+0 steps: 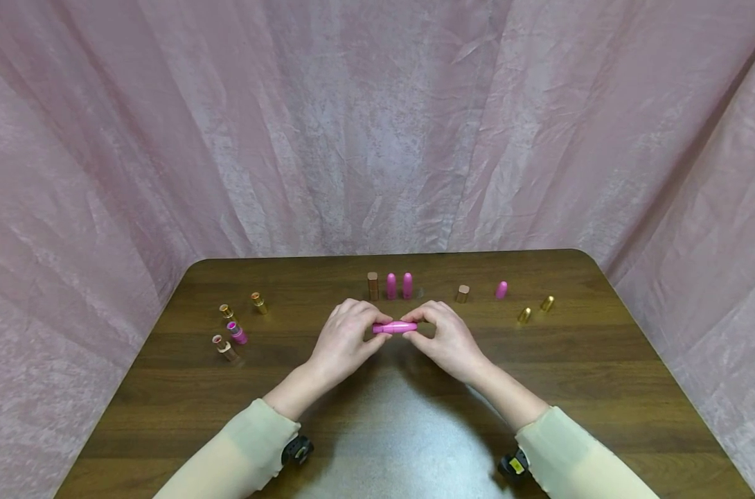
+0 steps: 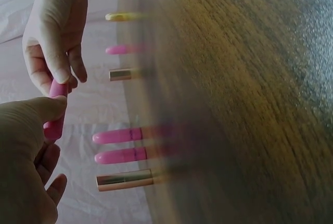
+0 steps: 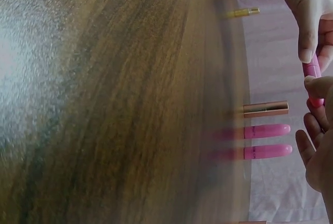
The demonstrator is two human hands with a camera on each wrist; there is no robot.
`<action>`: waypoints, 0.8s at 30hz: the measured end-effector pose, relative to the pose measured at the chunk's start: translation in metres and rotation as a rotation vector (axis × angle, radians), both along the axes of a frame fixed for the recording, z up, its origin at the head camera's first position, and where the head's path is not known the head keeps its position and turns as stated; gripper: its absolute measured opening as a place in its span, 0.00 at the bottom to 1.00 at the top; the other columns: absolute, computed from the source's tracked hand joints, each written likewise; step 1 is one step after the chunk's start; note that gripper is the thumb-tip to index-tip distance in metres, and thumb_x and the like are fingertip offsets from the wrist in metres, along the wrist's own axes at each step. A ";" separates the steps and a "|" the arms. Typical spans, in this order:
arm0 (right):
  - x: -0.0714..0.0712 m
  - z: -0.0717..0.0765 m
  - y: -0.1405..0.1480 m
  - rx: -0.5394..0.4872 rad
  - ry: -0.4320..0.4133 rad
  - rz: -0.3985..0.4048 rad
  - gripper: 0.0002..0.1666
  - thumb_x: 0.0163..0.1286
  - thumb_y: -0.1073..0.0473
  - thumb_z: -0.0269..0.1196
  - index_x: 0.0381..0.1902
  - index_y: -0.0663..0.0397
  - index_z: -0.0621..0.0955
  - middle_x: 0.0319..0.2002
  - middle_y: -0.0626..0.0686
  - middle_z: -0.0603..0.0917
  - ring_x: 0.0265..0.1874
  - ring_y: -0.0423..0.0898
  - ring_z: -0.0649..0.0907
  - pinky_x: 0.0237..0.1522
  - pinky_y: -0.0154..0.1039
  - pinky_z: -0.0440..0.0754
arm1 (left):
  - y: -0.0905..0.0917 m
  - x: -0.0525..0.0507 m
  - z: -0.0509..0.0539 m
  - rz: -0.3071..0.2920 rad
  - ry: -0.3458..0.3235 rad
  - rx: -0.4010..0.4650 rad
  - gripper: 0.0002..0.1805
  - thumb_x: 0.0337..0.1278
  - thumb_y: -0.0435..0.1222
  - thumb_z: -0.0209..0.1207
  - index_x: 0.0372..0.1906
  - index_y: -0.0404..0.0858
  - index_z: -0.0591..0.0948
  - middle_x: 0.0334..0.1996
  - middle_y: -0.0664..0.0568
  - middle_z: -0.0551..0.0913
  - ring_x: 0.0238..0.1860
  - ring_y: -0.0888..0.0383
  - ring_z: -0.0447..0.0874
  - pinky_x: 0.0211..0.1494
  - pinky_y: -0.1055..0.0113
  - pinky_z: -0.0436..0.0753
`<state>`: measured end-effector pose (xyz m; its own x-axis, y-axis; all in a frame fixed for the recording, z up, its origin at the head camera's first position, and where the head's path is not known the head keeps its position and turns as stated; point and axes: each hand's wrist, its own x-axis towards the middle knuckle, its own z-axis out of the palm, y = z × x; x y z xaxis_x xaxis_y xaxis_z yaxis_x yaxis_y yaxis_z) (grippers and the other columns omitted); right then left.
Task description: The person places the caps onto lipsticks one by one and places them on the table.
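A pink lipstick tube (image 1: 395, 327) lies level between both hands above the middle of the table. My left hand (image 1: 343, 336) pinches its left end between thumb and fingers. At the other end, the thumb and fingers of my right hand (image 1: 449, 339) pinch the rounded pink part. In the left wrist view the same lipstick tube (image 2: 58, 88) is partly covered by the thumbs. Just beyond the hands stand a rose-gold lipstick (image 1: 372, 285) and two capped pink lipsticks (image 1: 391, 285), all upright.
To the left stand uncapped lipsticks: gold (image 1: 259, 303), another gold one, pink (image 1: 237, 333) and rose-gold (image 1: 226, 348). On the right are loose caps: a rose-gold cap (image 1: 463, 294), a pink cap (image 1: 501, 290) and two gold caps (image 1: 524, 315). A pink curtain (image 1: 377, 138) hangs behind the wooden table (image 1: 602, 388).
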<state>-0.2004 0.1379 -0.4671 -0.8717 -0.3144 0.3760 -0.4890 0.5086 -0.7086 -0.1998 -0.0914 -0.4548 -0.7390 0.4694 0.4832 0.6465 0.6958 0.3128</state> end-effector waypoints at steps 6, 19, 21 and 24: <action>0.001 -0.003 0.000 0.021 0.008 -0.008 0.13 0.61 0.59 0.77 0.42 0.41 0.88 0.39 0.35 0.84 0.46 0.39 0.79 0.51 0.44 0.77 | 0.002 0.001 -0.001 -0.013 0.000 0.000 0.12 0.53 0.38 0.76 0.43 0.47 0.88 0.39 0.60 0.85 0.44 0.58 0.77 0.52 0.61 0.75; 0.003 -0.004 -0.006 0.058 0.062 0.037 0.14 0.63 0.57 0.76 0.47 0.42 0.89 0.43 0.37 0.86 0.49 0.39 0.78 0.53 0.43 0.77 | -0.007 -0.004 -0.012 -0.004 0.061 -0.182 0.14 0.55 0.43 0.75 0.46 0.49 0.89 0.41 0.58 0.86 0.48 0.53 0.80 0.58 0.51 0.75; 0.003 -0.004 -0.006 0.061 0.062 0.042 0.14 0.64 0.58 0.75 0.47 0.43 0.89 0.44 0.37 0.86 0.50 0.39 0.78 0.53 0.44 0.78 | -0.010 -0.008 -0.013 0.018 0.040 -0.182 0.13 0.55 0.43 0.75 0.45 0.50 0.89 0.40 0.58 0.85 0.47 0.53 0.79 0.58 0.50 0.75; 0.004 -0.002 -0.004 0.072 0.053 0.032 0.14 0.66 0.58 0.73 0.49 0.44 0.88 0.47 0.38 0.86 0.52 0.40 0.78 0.53 0.44 0.78 | -0.018 -0.015 -0.015 0.081 -0.037 -0.154 0.12 0.56 0.43 0.75 0.45 0.51 0.89 0.39 0.59 0.84 0.45 0.53 0.78 0.54 0.52 0.75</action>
